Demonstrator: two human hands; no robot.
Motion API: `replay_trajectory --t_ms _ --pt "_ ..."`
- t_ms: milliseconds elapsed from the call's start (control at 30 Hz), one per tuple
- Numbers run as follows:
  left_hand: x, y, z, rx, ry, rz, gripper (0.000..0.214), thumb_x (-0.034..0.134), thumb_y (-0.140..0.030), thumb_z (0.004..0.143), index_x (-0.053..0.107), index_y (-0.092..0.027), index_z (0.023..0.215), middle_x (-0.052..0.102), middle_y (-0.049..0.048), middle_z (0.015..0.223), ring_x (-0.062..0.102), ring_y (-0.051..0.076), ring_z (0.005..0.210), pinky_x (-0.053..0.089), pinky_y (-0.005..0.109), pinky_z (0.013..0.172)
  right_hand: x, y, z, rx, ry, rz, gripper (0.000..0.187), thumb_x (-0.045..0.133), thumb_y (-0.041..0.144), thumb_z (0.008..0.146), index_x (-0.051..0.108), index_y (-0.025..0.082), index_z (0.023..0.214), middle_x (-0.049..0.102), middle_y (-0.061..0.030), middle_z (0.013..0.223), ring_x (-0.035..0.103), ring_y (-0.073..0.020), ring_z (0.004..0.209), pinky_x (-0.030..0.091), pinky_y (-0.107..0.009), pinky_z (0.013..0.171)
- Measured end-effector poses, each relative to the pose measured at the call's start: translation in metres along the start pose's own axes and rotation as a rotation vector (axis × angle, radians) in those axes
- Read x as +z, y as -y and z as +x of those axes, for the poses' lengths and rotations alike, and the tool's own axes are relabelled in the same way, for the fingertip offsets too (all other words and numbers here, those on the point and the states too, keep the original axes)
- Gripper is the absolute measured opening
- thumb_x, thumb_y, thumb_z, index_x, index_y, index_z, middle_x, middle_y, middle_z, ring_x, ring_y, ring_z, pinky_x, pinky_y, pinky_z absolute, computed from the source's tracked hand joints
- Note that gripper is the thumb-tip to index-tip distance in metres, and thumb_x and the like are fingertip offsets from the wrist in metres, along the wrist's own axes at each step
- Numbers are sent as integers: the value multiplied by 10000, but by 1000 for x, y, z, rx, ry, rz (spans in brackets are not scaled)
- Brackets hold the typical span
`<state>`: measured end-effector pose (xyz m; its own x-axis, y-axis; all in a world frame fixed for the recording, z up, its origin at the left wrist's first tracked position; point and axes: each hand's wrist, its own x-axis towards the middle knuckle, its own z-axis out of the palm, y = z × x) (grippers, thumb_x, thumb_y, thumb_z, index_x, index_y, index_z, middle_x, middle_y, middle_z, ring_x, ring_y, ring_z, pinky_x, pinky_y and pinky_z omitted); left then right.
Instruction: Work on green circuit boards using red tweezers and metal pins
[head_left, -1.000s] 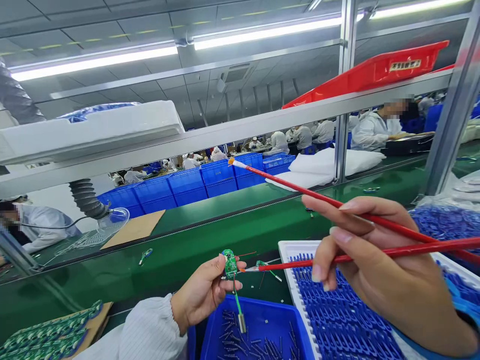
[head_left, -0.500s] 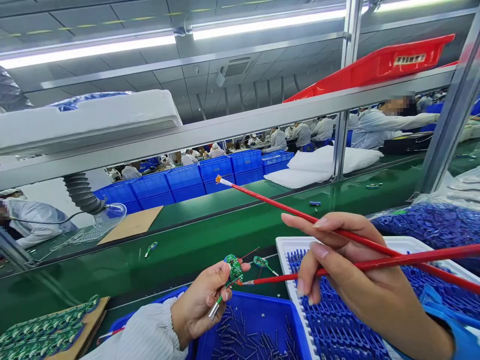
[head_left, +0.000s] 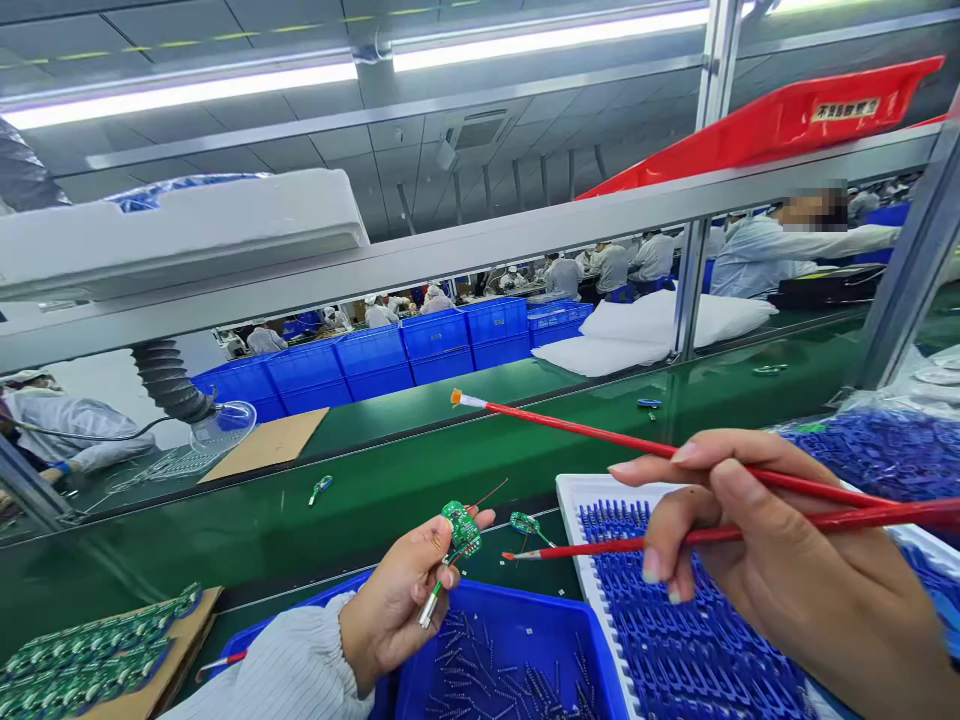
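My left hand [head_left: 397,605] pinches a small green circuit board [head_left: 461,528] between thumb and fingers. Thin red wires and a silver metal cylinder [head_left: 427,610] stick out from the board. In my right hand [head_left: 780,545] are two red-handled paintbrushes, held somewhat like chopsticks. The upper paintbrush [head_left: 577,428] has wide orange bristles and points away over the green belt. The lower paintbrush [head_left: 600,548] has a fine reddish tip, apart from the board and to its right. Another wired board [head_left: 525,523] lies just beyond the blue bin.
Below my hands, a blue bin [head_left: 611,650] holds thin dark spring-like parts. A white foam tray [head_left: 568,490] carries rows of blue parts at right. Several boards [head_left: 97,640] lie on cardboard at left. Behind runs a green conveyor [head_left: 405,450] under a metal frame.
My right hand has moved right and toward me, carrying both paintbrushes. The lower brush tip has come away from the circuit board. My left hand keeps hold of the board.
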<state>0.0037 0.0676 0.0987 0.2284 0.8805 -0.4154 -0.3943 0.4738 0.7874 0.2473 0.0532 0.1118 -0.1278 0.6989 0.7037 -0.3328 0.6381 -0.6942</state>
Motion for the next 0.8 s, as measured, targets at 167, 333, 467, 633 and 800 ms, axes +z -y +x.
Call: replay_trajectory --t_ms 167,333,467,633,800 --pt "7 5 0 46 -35 -9 242 396 -162 943 592 -66 1047 600 -4 599 436 12 328 307 46 250 20 -9 -3 6 -31 68 114 403 290 1032 515 272 1023 593 -37 1052 617 -146 559 537 -223 435" --pt "6 6 1 34 -42 57 275 363 -162 955 609 -84 1052 489 -54 410 345 8 262 258 39 252 19 -11 -1 -40 -67 12 95 428 271 1024 521 255 1020 601 -60 1045 619 -151 555 544 -228 432" --pt "-2 9 4 -1 8 132 277 438 -235 935 643 -88 1050 498 -21 350 276 4 229 185 56 234 16 -4 8 -132 -114 -23 75 470 264 1003 545 262 1000 626 -70 999 612 -167 511 523 -231 389" --pt "-5 15 7 -3 74 171 351 706 -350 756 670 -110 1010 539 1 363 310 6 234 156 68 236 22 -6 12 -123 -52 -25 93 443 261 1010 535 275 1011 618 -61 1023 616 -161 525 531 -231 410" --pt "1 11 6 -9 5 172 268 418 -213 940 631 -94 1051 474 -39 328 272 12 219 179 69 239 17 -6 10 -49 -89 -6 76 502 322 983 565 289 956 636 -45 970 597 -165 458 504 -221 346"
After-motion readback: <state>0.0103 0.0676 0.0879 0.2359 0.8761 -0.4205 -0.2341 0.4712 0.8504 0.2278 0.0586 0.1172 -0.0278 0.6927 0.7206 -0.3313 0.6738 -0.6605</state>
